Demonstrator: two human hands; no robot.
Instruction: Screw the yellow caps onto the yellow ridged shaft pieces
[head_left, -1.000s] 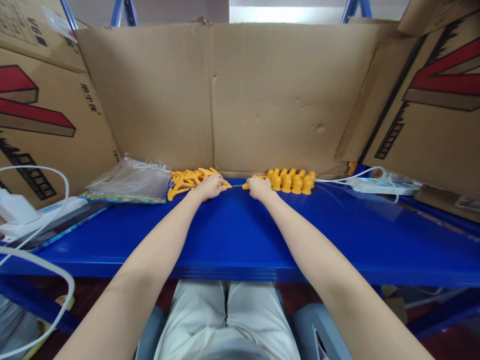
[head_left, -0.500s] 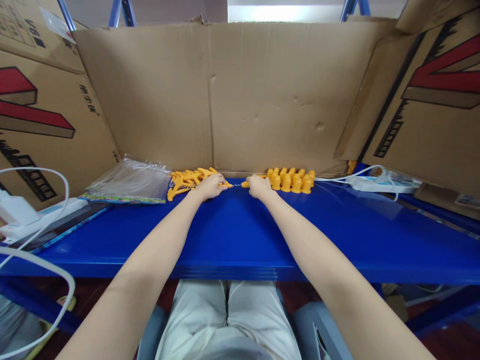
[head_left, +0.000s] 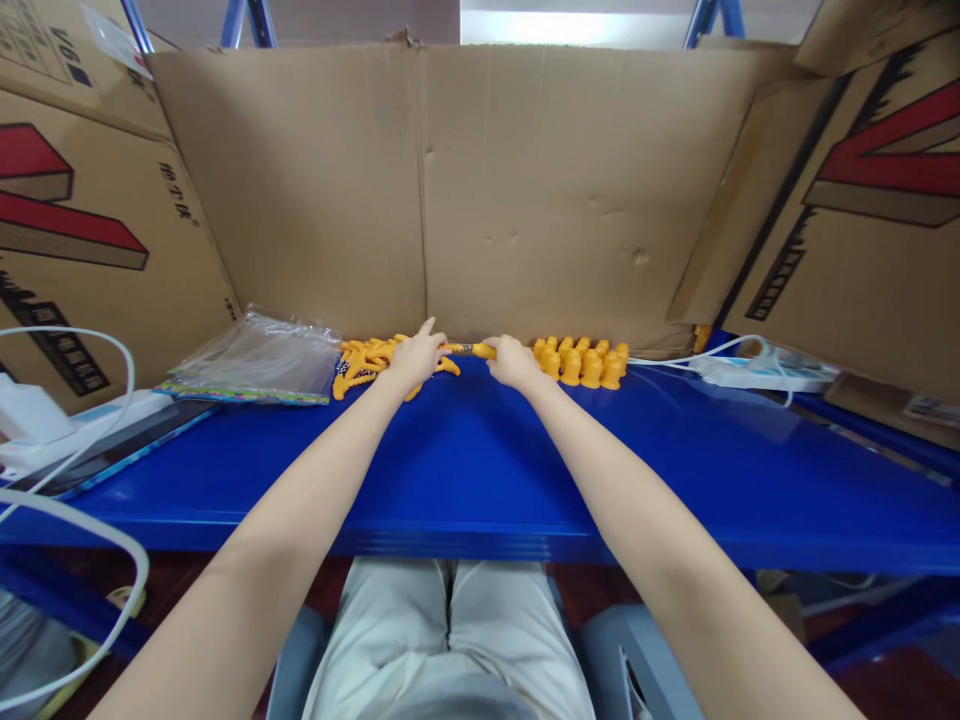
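My left hand point(head_left: 418, 358) is closed at the right edge of a pile of orange plastic pieces point(head_left: 361, 358), with fingers pinching the end of a slim orange piece point(head_left: 456, 348). Small dark metal chain links show among the pile. My right hand point(head_left: 514, 362) is closed on a thicker orange plastic piece point(head_left: 484, 350), whose end points toward my left hand. The two held pieces meet or nearly meet in the gap between the hands; the exact joint is too small to make out. Just right of my right hand stand rows of orange bell-shaped pieces point(head_left: 591, 370).
A blue table point(head_left: 480, 470) runs across, backed by a tall cardboard wall point(head_left: 555, 200). Clear plastic bags point(head_left: 259, 365) lie at left, beside a dark flat device point(head_left: 142, 440) and a white power strip point(head_left: 82, 430). Another power strip point(head_left: 765, 372) with cables sits at right.
Both hands have risen slightly and come a little closer to the cardboard. The chain stretched between them before now shows as orange pieces brought together. An orange piece now lies uncovered below my left hand.
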